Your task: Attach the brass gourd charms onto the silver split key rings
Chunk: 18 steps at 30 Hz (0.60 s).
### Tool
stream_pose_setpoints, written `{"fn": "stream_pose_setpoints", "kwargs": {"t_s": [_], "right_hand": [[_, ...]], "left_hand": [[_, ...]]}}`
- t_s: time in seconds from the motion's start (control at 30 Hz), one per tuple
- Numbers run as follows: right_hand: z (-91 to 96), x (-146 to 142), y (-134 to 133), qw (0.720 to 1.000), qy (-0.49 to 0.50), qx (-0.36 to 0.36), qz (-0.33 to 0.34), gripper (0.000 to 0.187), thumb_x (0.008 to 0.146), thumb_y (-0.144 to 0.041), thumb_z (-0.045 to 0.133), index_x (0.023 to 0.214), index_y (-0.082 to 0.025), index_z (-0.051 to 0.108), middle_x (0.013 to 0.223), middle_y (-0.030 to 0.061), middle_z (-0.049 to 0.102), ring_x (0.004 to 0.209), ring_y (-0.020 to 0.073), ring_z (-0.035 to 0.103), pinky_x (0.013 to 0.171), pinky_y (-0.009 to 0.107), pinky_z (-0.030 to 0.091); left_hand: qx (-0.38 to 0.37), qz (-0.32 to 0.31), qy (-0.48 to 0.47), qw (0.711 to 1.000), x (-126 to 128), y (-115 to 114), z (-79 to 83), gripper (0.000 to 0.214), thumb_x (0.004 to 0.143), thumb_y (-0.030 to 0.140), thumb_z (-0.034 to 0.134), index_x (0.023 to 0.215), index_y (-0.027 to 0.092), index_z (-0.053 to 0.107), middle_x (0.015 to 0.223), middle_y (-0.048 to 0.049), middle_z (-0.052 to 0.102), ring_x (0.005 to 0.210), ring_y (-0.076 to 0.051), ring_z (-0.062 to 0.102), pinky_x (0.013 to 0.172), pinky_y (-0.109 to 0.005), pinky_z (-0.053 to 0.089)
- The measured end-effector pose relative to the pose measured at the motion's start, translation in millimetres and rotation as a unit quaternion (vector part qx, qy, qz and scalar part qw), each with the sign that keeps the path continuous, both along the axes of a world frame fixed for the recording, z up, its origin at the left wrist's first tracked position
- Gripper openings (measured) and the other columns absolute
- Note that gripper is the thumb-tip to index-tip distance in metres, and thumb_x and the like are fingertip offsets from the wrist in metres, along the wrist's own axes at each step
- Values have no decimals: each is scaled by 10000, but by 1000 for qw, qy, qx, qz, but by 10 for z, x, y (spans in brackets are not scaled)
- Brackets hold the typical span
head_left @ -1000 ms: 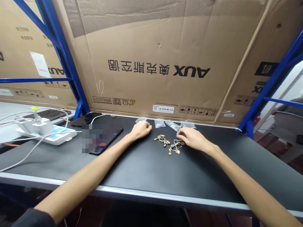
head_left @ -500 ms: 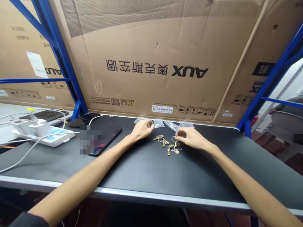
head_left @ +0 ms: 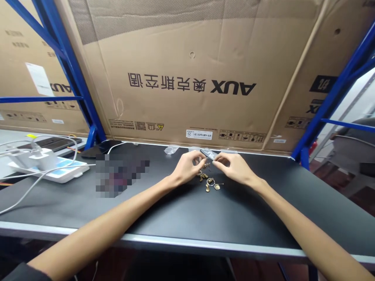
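Gold-toned trinket (head_left: 206,166) between the hands (head_left: 189,167) (head_left: 236,168)

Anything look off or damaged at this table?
Yes: the large AUX carton behind the table has its print upside down, so it appears inverted. At left, a pixelated patch hides part of the picture. No spill visible; the gold-coloured charms are too small to judge for damage.

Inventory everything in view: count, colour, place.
Tabletop: one, black, foreground
Cardboard boxes: at least two, brown, behind tabletop
Metal rack frames: two, blue, left and right
Plastic power strip: one, white, left
Thin cables: several, white, left
Flat rectangular devices: two visible, black, left rear
Plastic bags: four, clear, back edge
Metal rings with pendants: count unclear, silver and gold, centre
Chair-like shape: one, grey, right background
Bare left hand: one, by rings
Bare right hand: one, by rings
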State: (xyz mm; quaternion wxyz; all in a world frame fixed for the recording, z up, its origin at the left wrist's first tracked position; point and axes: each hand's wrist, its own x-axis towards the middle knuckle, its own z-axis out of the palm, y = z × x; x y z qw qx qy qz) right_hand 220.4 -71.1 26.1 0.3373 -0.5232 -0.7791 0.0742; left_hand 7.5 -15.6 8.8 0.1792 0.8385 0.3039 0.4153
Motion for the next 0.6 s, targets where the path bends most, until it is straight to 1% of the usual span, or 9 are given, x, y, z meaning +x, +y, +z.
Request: {"fn": "stream_pose_setpoints", "kwargs": {"t_s": [0.07,0.13,0.2,0.27,0.37,0.5,0.6], "right_hand": [[-3,7,4,1000,1,6,-5,245,935,-396,582,1040,-231,730,1014,43,771,847,196,686,787,316,516],[-15,-4,9,1000,19,8,18,282,940,-390,578,1128,-234,719,1100,53,757,913,205,687,787,321,528],[-44,-33,14,998,41,3,46,302,943,-392,581,1172,-240,708,1169,53,736,972,204,680,787,319,538],[-88,-75,21,996,60,-9,69,305,944,-398,588,1176,-238,705,1209,59,717,1003,202,672,782,316,547],[-165,-147,30,993,86,-10,84,319,943,-404,598,1178,-213,697,1197,85,713,993,215,672,784,339,554],[-225,-228,25,991,113,14,67,328,960,-421,578,1171,-198,692,1097,87,739,958,234,677,823,385,543],[-236,-259,20,987,145,-10,66,294,969,-432,560,1096,-211,707,1014,61,755,906,226,689,834,383,540]], "left_hand": [[14,3,1,1000,-17,11,19,202,936,311,575,866,166,697,880,-44,707,749,-147,605,695,-268,480],[22,5,-1,1000,-25,15,36,200,937,313,577,887,167,703,895,-52,710,752,-149,608,702,-273,490],[11,-3,-11,1000,-22,5,48,200,938,315,570,903,167,700,899,-53,716,770,-153,620,710,-272,505],[-30,-18,-31,999,-10,-16,56,205,938,316,562,901,158,689,885,-53,717,754,-150,632,694,-266,520],[-118,-52,-74,989,12,-54,59,247,921,359,593,869,133,676,833,-54,704,647,-134,628,610,-257,522],[-214,-94,-112,966,31,-87,67,327,892,448,648,876,125,694,727,-37,678,581,-138,633,493,-225,449],[-248,-100,-117,957,35,-91,84,350,871,477,674,884,129,704,641,-12,644,528,-117,586,464,-213,397]]}}
